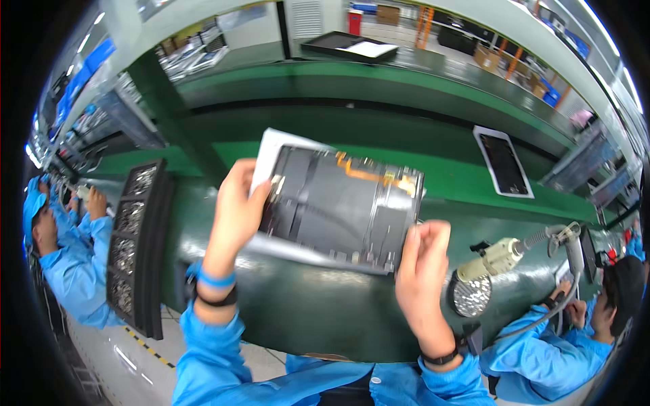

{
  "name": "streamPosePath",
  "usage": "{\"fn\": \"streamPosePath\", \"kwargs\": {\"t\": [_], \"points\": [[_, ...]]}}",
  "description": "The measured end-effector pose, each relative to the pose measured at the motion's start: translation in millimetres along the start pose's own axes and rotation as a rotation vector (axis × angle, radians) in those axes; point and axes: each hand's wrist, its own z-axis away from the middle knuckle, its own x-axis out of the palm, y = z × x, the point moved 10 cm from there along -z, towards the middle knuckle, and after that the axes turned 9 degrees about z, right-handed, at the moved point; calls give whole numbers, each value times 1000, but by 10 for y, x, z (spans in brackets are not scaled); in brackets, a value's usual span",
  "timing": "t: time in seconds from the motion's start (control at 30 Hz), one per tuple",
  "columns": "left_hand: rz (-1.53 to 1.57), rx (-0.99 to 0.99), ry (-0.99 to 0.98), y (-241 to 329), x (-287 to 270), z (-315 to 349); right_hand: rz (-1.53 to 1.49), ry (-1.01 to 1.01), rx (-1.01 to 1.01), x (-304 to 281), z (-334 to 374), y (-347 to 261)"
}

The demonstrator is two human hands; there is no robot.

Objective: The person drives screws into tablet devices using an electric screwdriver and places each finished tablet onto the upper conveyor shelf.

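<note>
Between my hands, above the green bench, is a flat black tablet assembly point(332, 203) with its inside facing up. An orange flex cable point(365, 172) runs along its far edge. Behind and beneath it shows a white sheet or tray point(271, 152), jutting out at the left and the near side. My left hand point(238, 203) grips the left end, thumb on top. At the right end, my right hand point(423, 264) pinches the near corner between thumb and fingers. The fingers under the assembly are partly hidden.
A black rack of shiny parts point(139, 243) stands at the left. To the right are a pale electric screwdriver point(497, 258) and a round dish of small metal pieces point(472, 296). A dark panel on a white tray point(502, 162) lies far right. Co-workers sit on both sides.
</note>
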Motion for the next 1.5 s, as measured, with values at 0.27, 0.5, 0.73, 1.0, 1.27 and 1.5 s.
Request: {"fn": "streamPosePath", "kwargs": {"t": [0.27,0.5,0.73,1.0,1.27,1.5], "points": [[-534,69,401,-1169,-341,-797,68,8,149,2088,-1017,268],[-515,301,97,-803,507,194,630,27,-41,2471,-1733,482],[-461,258,-40,-918,504,161,873,141,685,1465,-2870,1753],[-428,192,-31,-986,608,205,1387,254,757,-785,-2933,3545],[-458,192,-66,-936,681,187,1228,-140,659,-1095,-2987,4124],[-453,224,-66,-861,835,152,1168,-146,805,-1398,-2949,4527]]}}
